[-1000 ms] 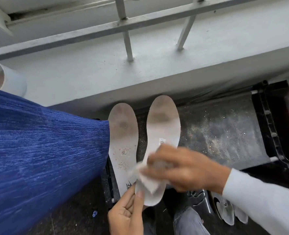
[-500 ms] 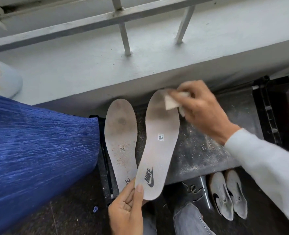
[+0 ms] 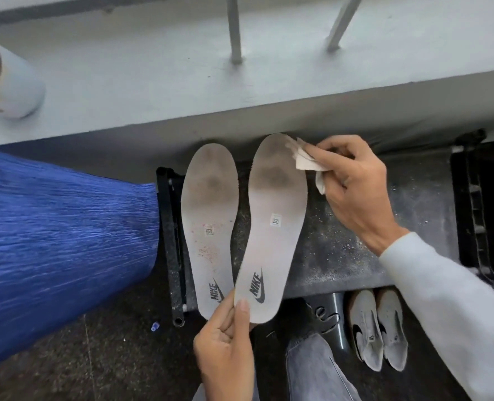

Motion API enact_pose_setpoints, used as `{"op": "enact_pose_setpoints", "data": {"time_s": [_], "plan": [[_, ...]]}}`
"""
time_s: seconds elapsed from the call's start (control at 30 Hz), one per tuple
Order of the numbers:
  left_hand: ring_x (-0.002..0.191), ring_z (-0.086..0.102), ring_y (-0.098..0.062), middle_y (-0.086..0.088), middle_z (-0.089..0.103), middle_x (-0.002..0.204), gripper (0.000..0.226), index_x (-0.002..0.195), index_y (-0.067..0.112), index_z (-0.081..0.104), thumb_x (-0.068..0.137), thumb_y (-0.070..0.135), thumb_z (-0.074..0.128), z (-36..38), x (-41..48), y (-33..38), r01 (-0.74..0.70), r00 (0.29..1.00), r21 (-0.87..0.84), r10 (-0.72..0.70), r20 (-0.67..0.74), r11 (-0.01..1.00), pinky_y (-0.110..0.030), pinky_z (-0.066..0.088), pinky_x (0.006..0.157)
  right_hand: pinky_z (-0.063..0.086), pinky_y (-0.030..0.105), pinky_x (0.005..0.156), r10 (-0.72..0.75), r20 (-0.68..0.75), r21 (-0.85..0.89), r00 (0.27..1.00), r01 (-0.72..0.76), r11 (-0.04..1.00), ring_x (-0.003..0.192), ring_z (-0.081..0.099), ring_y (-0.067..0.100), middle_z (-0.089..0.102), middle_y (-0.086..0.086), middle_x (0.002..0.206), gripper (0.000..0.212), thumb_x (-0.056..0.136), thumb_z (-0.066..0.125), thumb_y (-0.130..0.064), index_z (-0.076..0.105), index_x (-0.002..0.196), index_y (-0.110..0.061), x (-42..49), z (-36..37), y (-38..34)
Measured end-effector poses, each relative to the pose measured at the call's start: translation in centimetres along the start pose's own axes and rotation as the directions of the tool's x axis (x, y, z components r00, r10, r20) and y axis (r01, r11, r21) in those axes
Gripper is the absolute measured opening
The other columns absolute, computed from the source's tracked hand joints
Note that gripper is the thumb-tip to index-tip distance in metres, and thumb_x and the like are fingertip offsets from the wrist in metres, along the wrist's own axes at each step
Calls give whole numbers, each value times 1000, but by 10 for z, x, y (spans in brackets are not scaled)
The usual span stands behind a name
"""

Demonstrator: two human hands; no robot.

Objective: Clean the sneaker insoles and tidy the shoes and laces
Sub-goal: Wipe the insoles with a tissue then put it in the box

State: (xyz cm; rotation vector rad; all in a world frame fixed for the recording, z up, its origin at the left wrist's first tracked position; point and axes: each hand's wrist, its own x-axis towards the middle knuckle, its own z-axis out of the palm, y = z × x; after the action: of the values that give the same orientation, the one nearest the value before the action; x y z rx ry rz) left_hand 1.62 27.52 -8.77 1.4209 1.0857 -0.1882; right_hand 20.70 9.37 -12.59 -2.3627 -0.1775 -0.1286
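Two grey-white insoles with dark logos lie side by side on a dusty dark bench (image 3: 355, 241). The left insole (image 3: 209, 227) lies flat. The right insole (image 3: 274, 227) is pinched at its heel by my left hand (image 3: 225, 342). My right hand (image 3: 352, 186) grips a crumpled white wipe (image 3: 306, 163) against the toe edge of the right insole. Dark smudges mark both forefoot areas. A pair of grey-white sneakers (image 3: 379, 328) stands on the floor under the bench, with a dark lace (image 3: 324, 316) beside them.
A pale concrete ledge (image 3: 240, 91) with metal railing posts runs behind the bench. A white cup (image 3: 8, 82) lies on its side on the ledge at the left. Blue pleated fabric (image 3: 60, 241) fills the left. My grey trouser leg (image 3: 315, 371) is below.
My right hand swept the wipe from the heel half of the right insole up to its toe, and stays there now. My left hand keeps its hold on the heel.
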Motion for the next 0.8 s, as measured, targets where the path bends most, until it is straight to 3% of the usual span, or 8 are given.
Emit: {"op": "enact_pose_setpoints", "data": {"time_s": [0.1,0.23,0.33,0.5,0.67,0.8], "plan": [[91,79,-15,2,82,94,27,104,23,75,94,0,63,12,-7,-15,51,999,-14,-51,2,999,-40,64,84,53,32,74,-3,32,32,999,2,999,85,61,24,61,7,109,34,89,57,-4,72,118,-14,-19,-4,-9],[87,80,-19,-1,82,91,30,102,24,74,96,-2,60,27,-14,-26,122,992,-91,-122,11,988,-26,64,69,53,31,70,96,51,75,994,-100,992,75,62,16,61,8,106,33,89,59,3,73,114,-12,-47,-6,-11],[83,80,-20,-3,82,91,27,105,24,71,97,0,60,37,-19,-37,145,989,-82,-146,-6,986,-28,65,69,51,17,65,183,36,129,982,-186,974,71,60,9,63,12,101,36,86,61,15,73,110,-9,-60,-9,-16],[79,80,-16,-7,81,92,15,108,19,68,98,9,62,36,-21,-46,211,975,-74,-215,-50,975,-23,63,65,52,17,66,256,77,166,964,-266,950,73,62,9,63,7,103,38,85,62,15,74,111,-10,-69,-8,-22],[78,79,-15,-4,75,98,7,104,20,63,100,16,59,7,-6,-45,231,946,-120,-252,-202,965,-21,60,56,54,21,80,257,102,198,961,-273,941,92,64,6,64,4,105,36,85,66,12,74,112,-10,-64,-1,-36],[85,75,-23,-5,72,98,7,109,16,57,103,18,54,-11,12,-38,161,910,-243,-239,-338,957,-24,63,58,45,3,74,263,153,305,953,-298,904,87,60,-11,65,15,102,32,83,65,16,74,108,-2,-62,11,-62]]}}
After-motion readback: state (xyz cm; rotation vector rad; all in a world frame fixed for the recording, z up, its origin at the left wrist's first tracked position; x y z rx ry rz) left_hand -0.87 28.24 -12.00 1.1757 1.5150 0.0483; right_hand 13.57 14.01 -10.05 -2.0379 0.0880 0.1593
